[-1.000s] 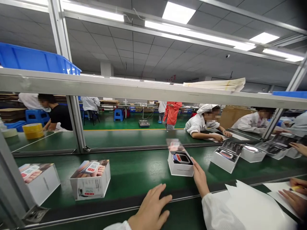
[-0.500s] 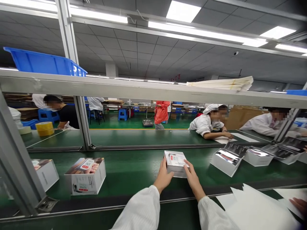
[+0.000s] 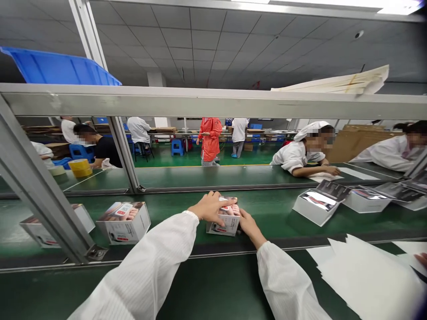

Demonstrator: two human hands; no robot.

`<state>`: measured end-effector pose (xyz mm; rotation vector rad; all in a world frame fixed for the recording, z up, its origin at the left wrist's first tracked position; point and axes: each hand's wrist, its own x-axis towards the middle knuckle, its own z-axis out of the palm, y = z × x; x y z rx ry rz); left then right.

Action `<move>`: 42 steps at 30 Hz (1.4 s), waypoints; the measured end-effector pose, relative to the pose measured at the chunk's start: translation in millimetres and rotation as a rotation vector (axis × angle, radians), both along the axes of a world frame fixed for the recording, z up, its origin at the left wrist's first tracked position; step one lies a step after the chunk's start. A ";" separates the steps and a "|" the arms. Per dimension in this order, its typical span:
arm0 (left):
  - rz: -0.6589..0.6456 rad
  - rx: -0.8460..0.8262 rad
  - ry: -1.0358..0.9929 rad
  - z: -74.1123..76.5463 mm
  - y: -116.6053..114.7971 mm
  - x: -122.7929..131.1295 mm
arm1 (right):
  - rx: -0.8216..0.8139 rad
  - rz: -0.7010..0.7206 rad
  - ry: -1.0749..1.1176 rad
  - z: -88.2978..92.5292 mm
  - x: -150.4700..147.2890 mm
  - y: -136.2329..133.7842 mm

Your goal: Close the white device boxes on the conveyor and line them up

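Observation:
A small printed carton (image 3: pixel 227 225) stands on the green belt in front of me, its top picture and one white printed side showing. Across its top and left edge lies my left hand (image 3: pixel 209 208), thumb and fingers gripping it. My right hand (image 3: pixel 251 226) holds the carton's right side, fingertips partly hidden behind it. To the left sits a matching closed carton (image 3: pixel 128 226), with another carton (image 3: pixel 83 218) partly behind the metal post. Off to the right is an open white carton (image 3: pixel 313 209) with its dark-lined lid raised.
More open cartons (image 3: pixel 365 202) line the belt at right. White sheets (image 3: pixel 370 280) lie fanned near the front right, a person's hand at their edge. A metal post (image 3: pixel 43 191) and a crossbeam (image 3: pixel 200 102) frame the belt. A co-worker (image 3: pixel 300 151) leans over the far belt.
The carton has been turned and lowered onto the belt, slightly left. My left hand has shifted from its side to over its top. The view has tilted down.

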<state>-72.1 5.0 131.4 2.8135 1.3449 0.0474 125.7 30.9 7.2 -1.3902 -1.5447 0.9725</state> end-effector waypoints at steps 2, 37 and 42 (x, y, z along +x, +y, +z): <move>0.047 -0.048 0.002 -3.5 0.9 -10.3 | 0.012 0.014 -0.084 -3.6 -0.8 -10.7; 0.034 -0.079 -0.493 -207.3 -85.0 49.3 | 0.299 -0.072 0.028 -52.3 53.0 -61.4; -0.003 -0.074 -0.467 -196.5 -89.5 47.5 | 0.271 -0.049 -0.019 -52.7 54.3 -60.8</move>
